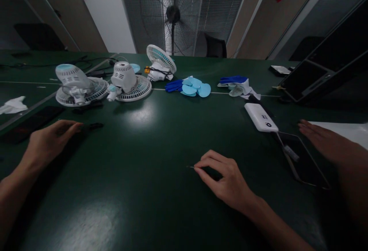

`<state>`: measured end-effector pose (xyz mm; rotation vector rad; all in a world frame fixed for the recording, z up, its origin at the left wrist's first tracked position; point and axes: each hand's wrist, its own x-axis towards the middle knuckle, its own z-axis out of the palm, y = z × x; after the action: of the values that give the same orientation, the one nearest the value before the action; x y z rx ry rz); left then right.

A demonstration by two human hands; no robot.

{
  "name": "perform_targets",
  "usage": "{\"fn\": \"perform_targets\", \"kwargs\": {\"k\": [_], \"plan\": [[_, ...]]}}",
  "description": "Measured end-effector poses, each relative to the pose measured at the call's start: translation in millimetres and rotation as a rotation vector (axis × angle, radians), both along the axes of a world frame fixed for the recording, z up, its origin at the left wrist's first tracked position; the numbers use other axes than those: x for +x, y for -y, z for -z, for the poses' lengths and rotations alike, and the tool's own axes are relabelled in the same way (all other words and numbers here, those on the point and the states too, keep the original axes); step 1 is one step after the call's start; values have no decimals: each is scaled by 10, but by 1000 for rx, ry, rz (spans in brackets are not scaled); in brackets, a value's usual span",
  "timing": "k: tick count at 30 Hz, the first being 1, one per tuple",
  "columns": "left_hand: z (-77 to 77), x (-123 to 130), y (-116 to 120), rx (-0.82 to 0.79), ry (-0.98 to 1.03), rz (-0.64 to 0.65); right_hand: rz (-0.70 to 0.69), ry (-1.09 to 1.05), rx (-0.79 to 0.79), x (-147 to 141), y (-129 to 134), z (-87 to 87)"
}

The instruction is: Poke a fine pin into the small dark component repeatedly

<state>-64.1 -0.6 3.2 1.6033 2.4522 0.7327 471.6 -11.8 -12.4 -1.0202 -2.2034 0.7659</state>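
My left hand [50,141] is over the left side of the green table [143,197], thumb and fingers pinched at the end of a small dark object [96,125] that I cannot make out. My right hand [224,174] is low, right of the middle, and pinches a tiny thin metallic piece [190,167] between thumb and forefinger; its tip points left. A white device [261,117] with a cable lies beyond my right hand, beside a dark tablet-like panel [301,159].
Small white fans [133,88] lie at the back left, with a blue fan blade [196,87] and gloves [238,86] right of them. Another person's hand [324,139] is at the right edge. A large standing fan [173,14] is behind the table.
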Motion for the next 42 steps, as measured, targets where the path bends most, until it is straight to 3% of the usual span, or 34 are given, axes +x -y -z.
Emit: {"fn": "perform_targets", "kwargs": {"k": [7, 11, 16, 21, 42], "plan": [[-1, 202, 26, 257, 338, -149, -13, 3, 11, -1, 0, -12], [27, 243, 11, 237, 358, -229, -17, -2, 9, 2, -2, -6], [2, 350, -16, 327, 640, -167, -17, -8, -7, 4, 6, -7], [-7, 462, 5, 378, 817, -237, -17, -7, -27, 11, 15, -24], [81, 393, 30, 309, 896, -315, -2, -2, -62, 81, 52, 23]]}}
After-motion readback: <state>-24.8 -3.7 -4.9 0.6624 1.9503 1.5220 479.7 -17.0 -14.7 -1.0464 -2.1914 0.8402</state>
